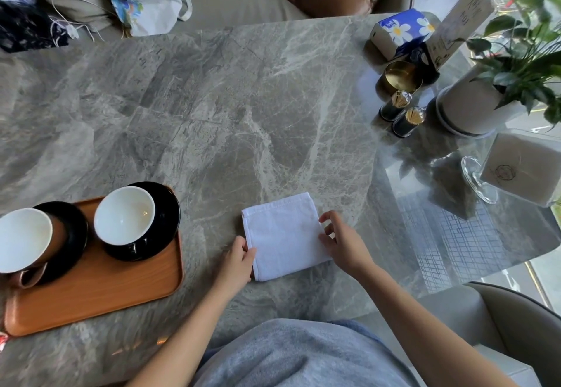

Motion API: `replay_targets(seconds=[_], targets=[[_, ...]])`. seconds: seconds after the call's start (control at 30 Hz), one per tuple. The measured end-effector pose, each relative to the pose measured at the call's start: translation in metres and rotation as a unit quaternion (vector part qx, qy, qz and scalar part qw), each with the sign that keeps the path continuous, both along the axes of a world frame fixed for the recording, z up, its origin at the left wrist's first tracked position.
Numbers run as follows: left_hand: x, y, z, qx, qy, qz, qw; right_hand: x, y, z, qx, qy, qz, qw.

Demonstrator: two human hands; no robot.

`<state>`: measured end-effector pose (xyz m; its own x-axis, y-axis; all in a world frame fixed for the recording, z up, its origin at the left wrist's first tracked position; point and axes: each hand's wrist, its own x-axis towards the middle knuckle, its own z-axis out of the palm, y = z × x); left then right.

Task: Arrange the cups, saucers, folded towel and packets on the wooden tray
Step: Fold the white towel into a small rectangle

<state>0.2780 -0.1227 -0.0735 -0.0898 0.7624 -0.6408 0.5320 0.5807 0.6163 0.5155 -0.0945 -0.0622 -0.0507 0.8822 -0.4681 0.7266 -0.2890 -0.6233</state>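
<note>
Both hands pinch the folded towel (283, 236) flat on the table (212, 98), left hand (239, 257) and right hand (341, 242) on opposite edges, likely keeping the fold intact for carrying it to the tray (100, 289), where the cups (124, 215) sit.

- Marble table (212, 98) — grey, white-veined.
- Tissue box (400, 32), blue with daisies, at the far right.
- Brass cup (399, 77) just in front of it.
- Two toothpick jars (402, 113) side by side — near a potted plant (485, 98).
- Cloth bag (145, 1) on the sofa (243, 1).

Matt white cloth towel (283, 236); smooth wooden tray (100, 289); glossy marble table (212, 98).
</note>
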Motion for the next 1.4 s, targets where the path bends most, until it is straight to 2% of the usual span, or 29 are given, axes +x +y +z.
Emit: replay_targets(seconds=[0.23,0.33,0.37,0.43,0.5,0.57,0.63,0.73,0.9,1.1,1.4], targets=[[0.002,-0.004,-0.001,0.034,-0.007,0.04,0.999,-0.005,-0.006,-0.002,0.029,-0.014,-0.028,0.999],[0.0,-0.01,0.005,0.138,0.086,0.001,0.987,-0.005,-0.01,0.001,0.116,-0.082,-0.014,0.99],[0.0,-0.011,0.006,0.195,0.144,-0.051,0.969,-0.007,-0.009,0.002,0.164,-0.107,0.012,0.981],[0.009,-0.01,0.007,0.289,0.258,-0.19,0.902,-0.02,-0.007,0.004,0.227,-0.138,0.096,0.959],[0.025,-0.007,0.007,0.3,0.302,-0.284,0.859,-0.037,-0.006,0.0,0.235,-0.134,0.211,0.939],[0.038,-0.003,0.005,0.262,0.346,-0.33,0.838,-0.052,-0.006,-0.01,0.203,-0.126,0.283,0.929],[0.041,-0.003,-0.003,0.219,0.373,-0.347,0.833,-0.056,-0.006,-0.021,0.17,-0.13,0.298,0.93],[0.039,-0.002,-0.015,0.189,0.37,-0.358,0.836,-0.056,-0.004,-0.031,0.177,-0.159,0.312,0.92],[0.032,0.002,-0.011,0.201,0.37,-0.342,0.841,-0.046,0.001,-0.035,0.201,-0.169,0.31,0.914],[0.015,0.003,-0.018,0.217,0.344,-0.351,0.843,-0.004,0.003,-0.039,0.151,-0.216,0.292,0.92],[0.016,0.008,-0.012,0.178,0.339,-0.363,0.849,-0.006,0.004,-0.037,0.128,-0.223,0.289,0.922]])
